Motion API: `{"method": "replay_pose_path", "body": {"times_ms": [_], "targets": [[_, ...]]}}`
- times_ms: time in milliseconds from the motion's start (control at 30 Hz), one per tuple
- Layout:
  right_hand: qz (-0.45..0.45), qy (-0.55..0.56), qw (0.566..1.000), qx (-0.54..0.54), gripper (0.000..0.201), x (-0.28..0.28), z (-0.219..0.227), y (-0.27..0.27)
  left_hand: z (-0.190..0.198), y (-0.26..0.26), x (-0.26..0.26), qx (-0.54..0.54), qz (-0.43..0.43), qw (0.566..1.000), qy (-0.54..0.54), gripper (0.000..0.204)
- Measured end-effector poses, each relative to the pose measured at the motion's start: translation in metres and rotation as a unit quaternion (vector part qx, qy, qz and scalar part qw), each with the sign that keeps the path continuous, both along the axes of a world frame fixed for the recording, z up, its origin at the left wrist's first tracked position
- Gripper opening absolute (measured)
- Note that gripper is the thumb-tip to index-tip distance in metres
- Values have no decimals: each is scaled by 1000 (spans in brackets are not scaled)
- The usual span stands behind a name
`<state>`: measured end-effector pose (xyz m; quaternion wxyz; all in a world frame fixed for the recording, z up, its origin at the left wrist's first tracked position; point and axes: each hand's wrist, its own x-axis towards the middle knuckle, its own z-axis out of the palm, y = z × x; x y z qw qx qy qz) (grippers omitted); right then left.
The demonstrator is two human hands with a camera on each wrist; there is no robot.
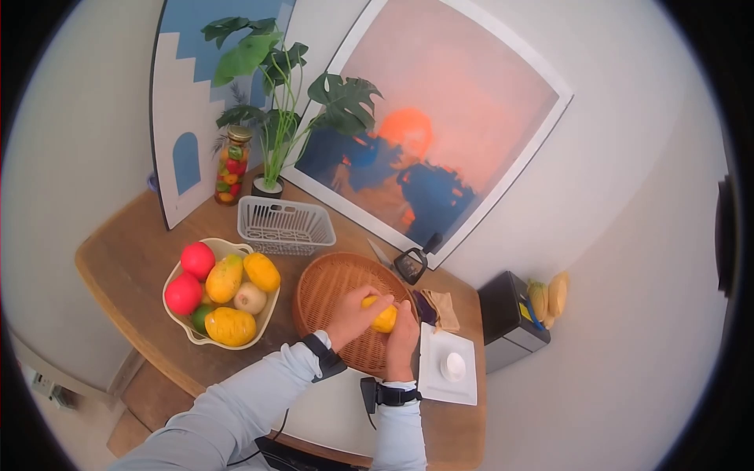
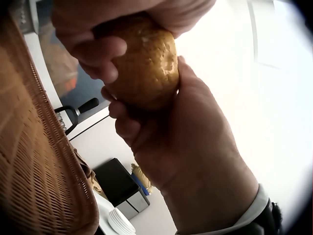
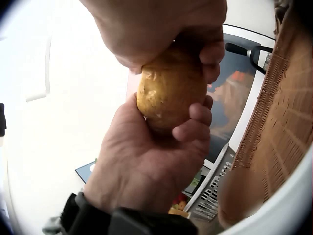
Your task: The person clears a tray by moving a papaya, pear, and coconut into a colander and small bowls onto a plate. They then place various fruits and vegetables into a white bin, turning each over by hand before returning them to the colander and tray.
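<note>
Cupping a yellow fruit (image 1: 383, 318) between them, the left hand (image 1: 351, 320) and the right hand (image 1: 402, 339) meet above the round basket (image 1: 316, 276). Fingers of both curl round the fruit, the left hand on one side, the right on the other, so neither is free.

The step in hand seems to be working on the fruit itself, perhaps turning it or feeling its skin; the pictures do not settle which. A next move would likely call for one hand to take the whole hold before the other lets go, with the basket below either hand as a resting place. Left of the left hand, on the counter (image 1: 118, 255), the bowl (image 1: 269, 315) holds more fruit. Beyond the left hand stands the crate (image 1: 287, 228); to the right of the right hand lies the plate (image 1: 465, 386) with a white cup (image 1: 453, 366) on it.

Much of the fruit is covered by fingers and palms; both wrist views show only a shiny, pitted stretch of skin, with its ends hidden. The arms and hands block part of the basket. Beyond the right hand, the black-handled tool (image 1: 410, 267) is hard to identify, and the cloth (image 1: 441, 308) beside it is partly hidden.
</note>
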<state>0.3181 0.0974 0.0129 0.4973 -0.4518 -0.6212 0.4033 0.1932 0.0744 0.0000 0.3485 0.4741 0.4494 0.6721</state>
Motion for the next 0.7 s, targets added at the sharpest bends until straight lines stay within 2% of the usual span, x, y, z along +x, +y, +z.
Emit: {"method": "replay_pose_path", "body": {"times_ms": [33, 100, 167, 200, 267, 300, 367, 400, 467, 500, 567, 600, 633, 667, 700], "targets": [[-15, -54, 994, 95, 28, 0, -2, 0, -1, 3, 1, -35, -16, 998, -51, 36], [-18, -136, 952, 273, 29, -3, 1, 0, -6, 8, 1, -108, -48, 981, -154, 36], [11, -189, 881, 433, 31, -14, 17, -8, 4, -1, -7, -120, -64, 977, -163, 36], [-5, -161, 921, 354, 30, -15, 15, -8, 7, -4, -10, -127, -71, 975, -167, 37], [-37, -100, 976, 188, 29, -15, 7, -9, 3, -3, 0, -26, 54, 998, 4, 38], [-18, -98, 985, 142, 29, -10, 2, -4, 1, -1, 3, 26, 116, 989, 90, 38], [15, -95, 994, 47, 28, 2, 3, 3, 0, 0, 4, -2, 95, 992, 83, 38], [11, -132, 976, 174, 28, 2, 2, 4, 0, 1, 6, -17, 83, 993, 80, 38], [-4, -197, 890, 412, 28, -13, 18, -13, -6, 5, -1, -23, 14, 996, -79, 36], [-8, -183, 906, 382, 29, -13, 15, -14, -7, 7, -2, -27, -21, 988, -153, 35], [-6, -158, 933, 324, 30, -15, 9, -10, 6, -4, 0, 5, 39, 998, -39, 32], [14, -66, 981, 182, 29, -12, 7, -6, 10, -8, 1, 22, 69, 997, 17, 31], [35, 27, 998, 36, 28, -6, 4, -1, 10, -7, 2, 44, 83, 995, 44, 30], [54, 119, 985, -112, 28, -1, 0, 3, 8, -5, 5, 65, 96, 991, 70, 29], [53, 77, 994, -50, 28, 0, -4, 5, 4, -3, 8, 85, 109, 986, 97, 28]]}}
